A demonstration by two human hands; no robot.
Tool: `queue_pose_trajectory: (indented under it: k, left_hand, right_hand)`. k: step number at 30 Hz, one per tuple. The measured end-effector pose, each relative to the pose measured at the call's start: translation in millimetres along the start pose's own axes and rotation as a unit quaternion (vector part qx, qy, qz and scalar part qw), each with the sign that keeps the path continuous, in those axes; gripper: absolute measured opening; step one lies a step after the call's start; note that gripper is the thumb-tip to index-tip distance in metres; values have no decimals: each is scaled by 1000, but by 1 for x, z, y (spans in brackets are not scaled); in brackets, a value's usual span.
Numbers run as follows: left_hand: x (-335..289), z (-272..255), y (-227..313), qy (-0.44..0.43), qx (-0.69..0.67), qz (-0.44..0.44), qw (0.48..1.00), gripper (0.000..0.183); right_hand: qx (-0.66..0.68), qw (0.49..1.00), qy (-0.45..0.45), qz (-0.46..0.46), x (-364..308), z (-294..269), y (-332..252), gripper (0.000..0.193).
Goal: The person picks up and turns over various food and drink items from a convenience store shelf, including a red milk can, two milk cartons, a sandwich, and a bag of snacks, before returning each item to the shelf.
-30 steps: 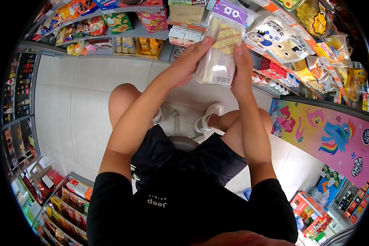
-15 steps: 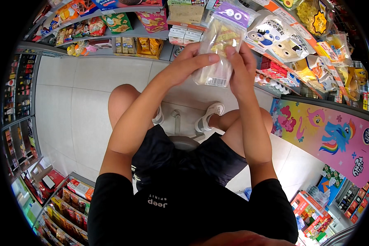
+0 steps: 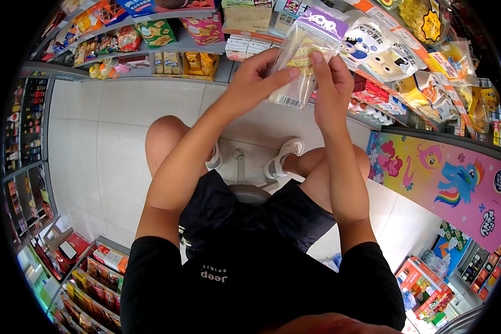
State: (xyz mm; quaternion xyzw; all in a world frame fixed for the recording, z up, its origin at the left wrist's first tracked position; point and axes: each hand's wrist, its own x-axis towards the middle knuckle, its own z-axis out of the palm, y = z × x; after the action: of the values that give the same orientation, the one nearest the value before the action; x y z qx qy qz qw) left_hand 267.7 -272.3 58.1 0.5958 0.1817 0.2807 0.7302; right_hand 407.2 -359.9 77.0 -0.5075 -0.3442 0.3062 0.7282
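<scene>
A clear plastic food packet with a purple printed top and a barcode at its lower end is held up in front of the shelves. Something pale and yellowish shows through the film. My left hand grips its left edge, thumb lying across the front and fingers behind. On the other side, my right hand closes round the right edge with the thumb pressed on the front. The packet leans slightly, its purple end up and to the right. Most of my fingers are hidden behind it.
Curved in front are shelves of snack bags, with a large white cartoon-printed bag right of the packet. A pink cartoon panel stands at the right. Racks of packets lie at lower left. Beneath me is a stool.
The packet has shifted a little up and to the right, and tilts more to the right. Both hands have moved with it and keep their hold.
</scene>
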Motion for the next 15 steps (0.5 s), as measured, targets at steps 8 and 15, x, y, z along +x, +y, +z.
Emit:
queue_pose_trajectory:
  k: [8, 15]
  left_hand:
    - [1, 10, -9, 13, -49, -30, 998, 33]
    - [1, 14, -11, 12, -44, -21, 999, 30]
  right_hand:
    - [-36, 999, -10, -26, 0, 2, 0, 21]
    - [-18, 999, -15, 47, 1, 1, 0, 20]
